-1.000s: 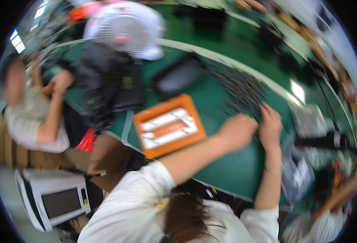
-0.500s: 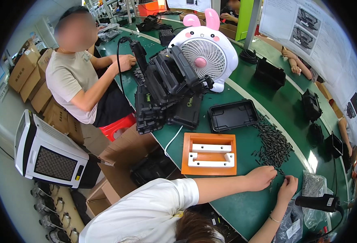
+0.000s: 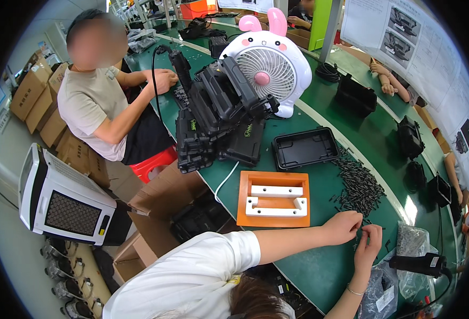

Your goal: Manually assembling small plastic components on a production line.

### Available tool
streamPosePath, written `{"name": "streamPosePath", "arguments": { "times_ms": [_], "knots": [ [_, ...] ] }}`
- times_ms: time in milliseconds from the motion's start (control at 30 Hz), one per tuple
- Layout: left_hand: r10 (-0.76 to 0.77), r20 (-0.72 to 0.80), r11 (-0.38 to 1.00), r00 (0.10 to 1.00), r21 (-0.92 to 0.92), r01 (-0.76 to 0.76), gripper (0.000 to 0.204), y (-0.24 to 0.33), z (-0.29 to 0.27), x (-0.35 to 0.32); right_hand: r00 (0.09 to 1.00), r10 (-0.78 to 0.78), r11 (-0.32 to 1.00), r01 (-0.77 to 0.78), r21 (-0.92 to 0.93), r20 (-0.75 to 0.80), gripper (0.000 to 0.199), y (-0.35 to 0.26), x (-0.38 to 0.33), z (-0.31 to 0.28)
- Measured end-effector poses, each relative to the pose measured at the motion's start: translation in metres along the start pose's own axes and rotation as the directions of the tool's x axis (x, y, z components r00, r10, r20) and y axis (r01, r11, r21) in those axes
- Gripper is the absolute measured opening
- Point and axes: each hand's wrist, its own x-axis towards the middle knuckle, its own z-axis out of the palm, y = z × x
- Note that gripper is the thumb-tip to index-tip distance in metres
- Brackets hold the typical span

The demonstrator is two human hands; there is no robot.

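Observation:
My left hand (image 3: 343, 227) is closed at the near edge of a heap of small black pin-like pieces (image 3: 358, 183); what its fingers hold is too small to make out. Close beside it on the right, my right hand (image 3: 369, 244) has its thumb and fingertips drawn together, with a dark speck at the tips that I cannot name. The fingertips of both hands almost meet. Left of the heap lies an orange block (image 3: 242, 212) with white bars (image 3: 277, 191) set in it. Behind it sits an open black plastic case half (image 3: 303, 150).
Stacked black cases (image 3: 218, 106) and a rabbit-shaped fan (image 3: 301, 80) stand farther back. A black-handled corded tool (image 3: 418, 265) lies on plastic bags (image 3: 378, 297) at right. One person (image 3: 93, 101) sits at left. A cardboard box (image 3: 152, 212) stands below the table's edge.
My right hand has moved up and left, close to my left hand. The left hand has shifted slightly up.

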Motion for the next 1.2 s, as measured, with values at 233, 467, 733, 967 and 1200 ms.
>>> {"name": "streamPosePath", "arguments": {
  "times_ms": [233, 467, 733, 967, 1200],
  "knots": [
    [0.010, -0.024, 1.000, 1.000, -0.018, -0.011, 0.011, -0.002, 0.001, 0.000, 1.000, -0.016, 1.000, 0.016, 0.011, 0.016, 0.006, -0.002, -0.001, 0.003],
    [0.032, -0.041, 0.999, 0.999, -0.037, -0.034, 0.012, -0.001, 0.001, -0.001, 1.000, -0.018, 1.000, 0.018, -0.006, -0.007, 0.006, 0.003, -0.002, 0.006],
    [0.053, 0.001, 0.998, 0.999, 0.015, -0.053, 0.013, -0.001, 0.000, -0.001, 0.968, 0.251, 0.917, -0.243, 0.316, 0.014, 0.014, 0.006, -0.010, 0.015],
    [0.044, 0.015, 0.998, 0.999, -0.048, -0.043, 0.010, -0.003, -0.002, 0.001, 0.970, 0.242, 0.911, -0.238, 0.337, 0.033, 0.014, 0.012, -0.010, 0.010],
    [0.045, 0.210, 0.947, 0.977, 0.302, -0.109, 0.015, 0.007, -0.006, -0.006, 0.974, 0.200, 0.980, -0.200, 0.010, -0.103, 0.016, 0.027, -0.007, 0.012]
  ]
}}
